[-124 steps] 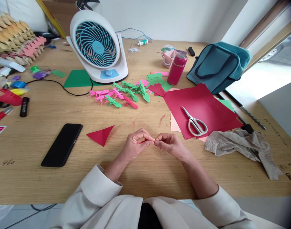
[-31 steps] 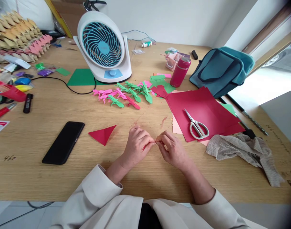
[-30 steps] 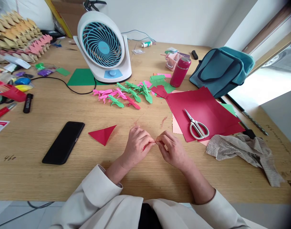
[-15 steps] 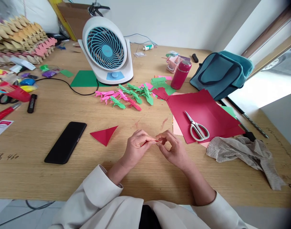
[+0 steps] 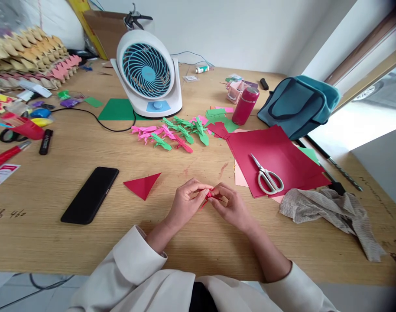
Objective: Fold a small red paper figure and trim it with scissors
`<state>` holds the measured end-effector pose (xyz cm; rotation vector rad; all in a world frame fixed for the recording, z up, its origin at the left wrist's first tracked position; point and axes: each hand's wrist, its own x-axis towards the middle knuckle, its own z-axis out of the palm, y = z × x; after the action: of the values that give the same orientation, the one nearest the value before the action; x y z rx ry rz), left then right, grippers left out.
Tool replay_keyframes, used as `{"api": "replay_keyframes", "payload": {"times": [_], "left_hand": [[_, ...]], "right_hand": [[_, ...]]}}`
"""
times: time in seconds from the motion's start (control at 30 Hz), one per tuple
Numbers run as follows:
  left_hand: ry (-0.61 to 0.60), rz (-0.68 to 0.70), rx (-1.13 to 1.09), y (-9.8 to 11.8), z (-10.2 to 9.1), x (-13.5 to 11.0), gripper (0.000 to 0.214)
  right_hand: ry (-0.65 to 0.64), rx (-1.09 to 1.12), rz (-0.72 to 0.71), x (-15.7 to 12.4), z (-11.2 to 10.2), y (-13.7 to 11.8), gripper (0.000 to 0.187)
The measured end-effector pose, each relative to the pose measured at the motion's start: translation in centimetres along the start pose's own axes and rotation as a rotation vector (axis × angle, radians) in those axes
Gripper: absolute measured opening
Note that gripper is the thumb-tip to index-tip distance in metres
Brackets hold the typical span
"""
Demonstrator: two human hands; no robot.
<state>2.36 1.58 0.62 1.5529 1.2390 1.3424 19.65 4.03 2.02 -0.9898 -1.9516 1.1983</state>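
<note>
Between my two hands is a small folded piece of red paper [image 5: 208, 194], mostly covered by the fingers. My left hand [image 5: 189, 200] pinches it from the left with thumb and forefinger. From the other side my right hand [image 5: 229, 203] pinches it too, and the fingertips of both hands nearly meet. A thin red strip of it pokes out below the fingers. To the left lies a red paper triangle [image 5: 143, 185], flat on the wooden table [image 5: 172, 164]. Beyond my hands sits a cluster of folded pink, green and red paper figures [image 5: 175, 133].
White-handled scissors [image 5: 268, 177] rest on a stack of red paper sheets [image 5: 282, 149] at right, beside a crumpled grey cloth [image 5: 331, 212]. A black phone [image 5: 90, 195] lies left. Behind stand a white fan [image 5: 147, 71], a red bottle [image 5: 245, 106] and a teal bag [image 5: 298, 104].
My hands have drawn closer together, and the red paper is turned so that more of its folds show below the fingers. The camera view has shifted slightly.
</note>
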Motion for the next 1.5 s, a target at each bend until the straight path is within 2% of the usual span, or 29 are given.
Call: {"api": "replay_keyframes", "payload": {"times": [0.2, 0.43, 0.57, 0.7, 0.83, 1.0, 1.17, 1.33, 1.5], "left_hand": [[-0.028, -0.098, -0.107, 0.8, -0.8, 0.5, 0.020], [-0.071, -0.102, 0.111, 1.4, -1.1, 0.8, 0.006], [-0.110, -0.130, 0.112, 1.6, -1.1, 0.9, 0.013], [-0.090, -0.165, 0.088, 1.6, -0.9, 0.9, 0.014], [-0.056, -0.213, 0.084, 1.5, -0.2, 0.6, 0.014], [-0.015, -0.315, 0.001, 0.7, 0.3, 0.3, 0.017], [-0.087, -0.390, -0.186, 0.1, -0.2, 0.6, 0.026], [-0.091, -0.302, -0.228, 0.9, -0.9, 0.9, 0.032], [-0.141, -0.107, -0.238, 1.5, -1.3, 0.7, 0.021]], "right_hand": [[0.036, 0.061, 0.063, 0.1, -0.3, 0.0, 0.012], [-0.033, 0.050, 0.060, -0.1, 0.0, 0.0, 0.007], [-0.069, 0.058, 0.050, -0.2, 0.0, -0.1, 0.005], [-0.098, 0.097, 0.064, -0.1, -0.2, 0.0, 0.011], [-0.076, 0.122, 0.106, 0.0, 0.1, 0.1, 0.016], [-0.041, 0.114, 0.149, 0.0, 0.5, 0.4, 0.016], [-0.047, 0.215, 0.248, 0.3, 0.0, 0.4, 0.027], [-0.075, 0.432, 0.286, 0.4, -0.4, 0.9, 0.032], [-0.148, 0.694, 0.360, 0.1, -0.3, 0.9, 0.028]]}}
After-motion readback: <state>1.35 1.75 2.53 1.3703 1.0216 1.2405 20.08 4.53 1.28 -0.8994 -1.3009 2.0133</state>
